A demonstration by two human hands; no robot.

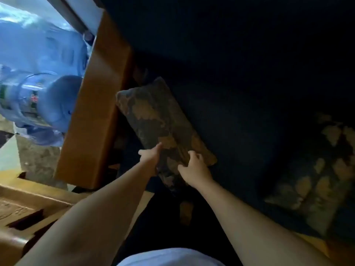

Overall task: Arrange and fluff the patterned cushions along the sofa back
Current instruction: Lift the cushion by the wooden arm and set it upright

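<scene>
A brown-and-grey patterned cushion (153, 120) leans against the dark sofa back (230, 64), close to the wooden armrest (96, 116). My left hand (149, 154) grips its near left edge. My right hand (193, 167) clutches the fabric at its near lower end. A second patterned cushion (315, 179) lies on the dark seat at the right, touched by neither hand.
The broad wooden armrest runs along the left of the cushion. Beyond it, a bright window area shows blue water bottles (48, 93). A carved wooden table (25, 204) stands at the lower left. The picture is dark and tilted.
</scene>
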